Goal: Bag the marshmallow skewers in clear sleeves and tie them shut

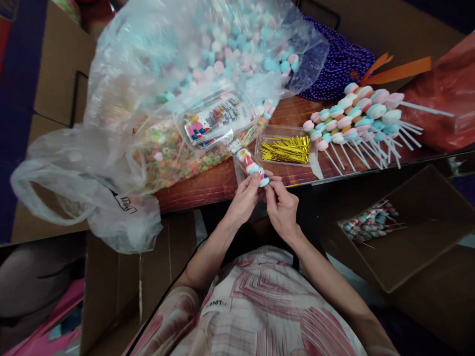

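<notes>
My left hand (245,199) is closed around a marshmallow skewer (249,163) in a clear printed wrapper, its far end pointing away from me. At the skewer's near end, the fingers of my right hand (281,203) are pinched together; whether they grip the wrapper's neck, the stick or a tie is hidden. Just beyond my hands lies a clear tray (262,132) of gold twist ties (285,149). To its left, a stack of printed clear wrappers (218,116) sits in a plastic container.
A big clear bag (122,54) of pastel marshmallows stands behind, beside a bag of ring-shaped candies (178,153). Unwrapped marshmallow skewers (356,116) are piled at right on the table (193,190). Wrapped skewers (371,221) lie in a cardboard box (426,232) below.
</notes>
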`<state>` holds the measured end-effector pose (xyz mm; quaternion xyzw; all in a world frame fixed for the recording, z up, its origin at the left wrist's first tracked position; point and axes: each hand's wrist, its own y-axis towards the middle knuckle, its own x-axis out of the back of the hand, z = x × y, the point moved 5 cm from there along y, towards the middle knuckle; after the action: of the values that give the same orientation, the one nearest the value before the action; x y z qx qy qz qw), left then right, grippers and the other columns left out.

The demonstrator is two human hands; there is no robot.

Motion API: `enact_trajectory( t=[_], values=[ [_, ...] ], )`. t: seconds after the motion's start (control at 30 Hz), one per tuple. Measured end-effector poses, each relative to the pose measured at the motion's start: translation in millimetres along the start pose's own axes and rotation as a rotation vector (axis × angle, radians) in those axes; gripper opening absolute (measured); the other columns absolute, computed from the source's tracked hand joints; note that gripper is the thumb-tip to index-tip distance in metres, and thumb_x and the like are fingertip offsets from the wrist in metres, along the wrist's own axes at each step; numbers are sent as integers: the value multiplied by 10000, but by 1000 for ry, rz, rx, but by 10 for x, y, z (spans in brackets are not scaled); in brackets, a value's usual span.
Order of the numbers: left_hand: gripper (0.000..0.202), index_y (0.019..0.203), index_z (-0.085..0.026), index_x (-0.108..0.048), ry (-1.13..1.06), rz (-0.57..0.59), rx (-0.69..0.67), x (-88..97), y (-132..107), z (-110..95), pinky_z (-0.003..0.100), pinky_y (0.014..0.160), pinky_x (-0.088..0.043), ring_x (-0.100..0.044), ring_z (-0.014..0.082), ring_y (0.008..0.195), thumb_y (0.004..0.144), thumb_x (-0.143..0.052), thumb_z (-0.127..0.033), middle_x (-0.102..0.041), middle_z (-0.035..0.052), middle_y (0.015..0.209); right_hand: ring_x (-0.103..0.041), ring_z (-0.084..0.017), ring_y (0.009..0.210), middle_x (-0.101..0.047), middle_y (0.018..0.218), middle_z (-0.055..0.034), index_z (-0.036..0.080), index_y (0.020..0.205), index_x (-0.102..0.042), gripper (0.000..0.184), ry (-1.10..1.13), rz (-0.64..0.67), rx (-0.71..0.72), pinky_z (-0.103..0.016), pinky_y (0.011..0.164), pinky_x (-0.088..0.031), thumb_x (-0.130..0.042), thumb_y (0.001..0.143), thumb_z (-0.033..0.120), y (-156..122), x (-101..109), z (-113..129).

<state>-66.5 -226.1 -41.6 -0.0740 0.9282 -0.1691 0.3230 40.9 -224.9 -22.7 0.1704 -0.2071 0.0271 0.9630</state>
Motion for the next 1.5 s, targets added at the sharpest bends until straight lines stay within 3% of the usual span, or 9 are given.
enact_trajectory(
  t=[0.2, 0.4, 0.63, 0.83, 0.97, 1.17, 1.33, 1.43, 1.5],
  values=[
    [333, 1007, -163, -680, -34, -106, -141, 187, 110, -330, 348, 948, -551, -730, 251, 1095, 873, -720, -465, -785, 98, 1003, -464, -85, 497, -500, 571, 59, 204, 800, -598, 210, 9, 125, -33, -220, 539, -381, -518, 983, 267, 5, 55, 42],
    [318, 902, -171, -628, -123, -267, -173, 258, 193, -349, 323, 872, -563, -747, 259, 1052, 902, -677, -485, -780, 77, 900, -443, -90, 503, -493, 587, 46, 210, 771, -585, 229, -102, 114, 40, -229, 547, -373, -502, 980, 255, -27, 55, 79],
    [284, 939, -172, -616, -79, -161, -114, 59, 78, -74, 335, 946, -553, -743, 219, 1045, 895, -700, -439, -780, 65, 934, -474, -93, 504, -550, 616, 27, 206, 763, -559, 239, -117, 53, 42, -223, 553, -389, -469, 983, 234, 54, -77, 47],
    [264, 956, -165, -619, -112, -142, -94, 134, 81, -121, 308, 893, -556, -760, 191, 939, 909, -688, -415, -776, 65, 937, -513, -112, 563, -578, 653, 10, 208, 781, -565, 247, -207, 157, 7, -239, 588, -379, -464, 996, 271, -14, -56, 53],
    [259, 984, -167, -631, -93, -115, -95, 134, 82, -129, 288, 843, -561, -765, 176, 878, 914, -682, -410, -768, 59, 948, -457, -93, 482, -482, 557, 56, 220, 740, -529, 266, -92, 279, -85, -224, 544, -366, -472, 996, 263, -114, -5, 36],
    [270, 998, -159, -641, -52, -126, -104, 32, 12, -21, 319, 869, -578, -758, 236, 999, 890, -709, -397, -774, 88, 950, -444, -95, 468, -513, 566, 46, 220, 753, -557, 253, 28, 195, -110, -236, 513, -361, -485, 983, 297, -71, -93, 44],
    [311, 967, -148, -678, -84, -44, -49, 27, -16, 13, 324, 784, -592, -745, 269, 1021, 846, -743, -428, -781, 132, 1010, -467, -91, 493, -516, 547, 55, 217, 702, -513, 303, 311, 214, -304, -223, 522, -404, -535, 963, 369, -97, -139, -3],
    [358, 950, -153, -702, -68, -6, -44, 25, -36, 54, 291, 668, -577, -743, 267, 980, 794, -780, -466, -781, 142, 1045, -402, -78, 410, -504, 517, 95, 225, 870, -534, 218, 486, 229, -440, -202, 420, -336, -594, 925, 427, -122, -137, -33],
    [359, 955, -157, -712, -63, -30, -82, 36, -47, 62, 292, 709, -575, -734, 260, 1001, 773, -802, -453, -783, 135, 1046, -369, -75, 365, -514, 507, 115, 230, 990, -530, 262, 551, 269, -491, -194, 373, -288, -628, 902, 456, -119, -154, -36]
  ],
)
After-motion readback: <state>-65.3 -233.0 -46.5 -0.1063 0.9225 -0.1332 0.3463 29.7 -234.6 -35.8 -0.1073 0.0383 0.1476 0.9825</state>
